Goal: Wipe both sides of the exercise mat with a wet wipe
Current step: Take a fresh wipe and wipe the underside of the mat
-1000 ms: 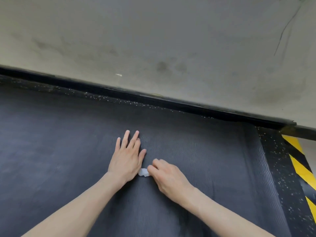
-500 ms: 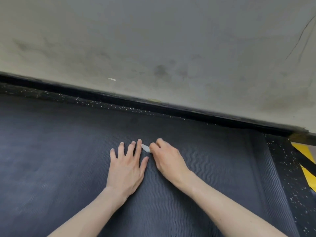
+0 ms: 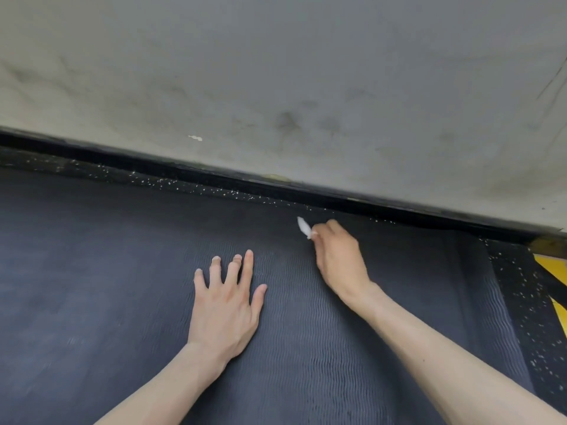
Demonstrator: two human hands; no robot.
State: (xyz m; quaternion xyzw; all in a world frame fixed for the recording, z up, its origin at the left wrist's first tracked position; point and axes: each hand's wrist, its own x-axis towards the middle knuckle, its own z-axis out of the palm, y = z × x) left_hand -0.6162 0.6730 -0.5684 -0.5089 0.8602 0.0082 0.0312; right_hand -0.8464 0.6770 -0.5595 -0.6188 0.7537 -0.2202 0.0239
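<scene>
A dark grey exercise mat point(image 3: 107, 286) with a wavy ribbed surface lies flat and fills the lower part of the view. My left hand point(image 3: 225, 305) rests flat on the mat with its fingers spread. My right hand point(image 3: 339, 256) is further out, near the mat's far edge, and grips a small crumpled white wet wipe point(image 3: 303, 227). The wipe sticks out past my fingers and lies against the mat close to its far edge.
Black speckled rubber flooring point(image 3: 521, 302) borders the mat at the far side and on the right. A black skirting strip point(image 3: 214, 176) runs under a stained grey wall point(image 3: 276, 72). Yellow and black hazard tape point(image 3: 552, 268) lies at the right edge.
My right hand has slid the wipe away from me, from beside my left wrist up to the mat's far edge. My left hand has stayed flat on the mat.
</scene>
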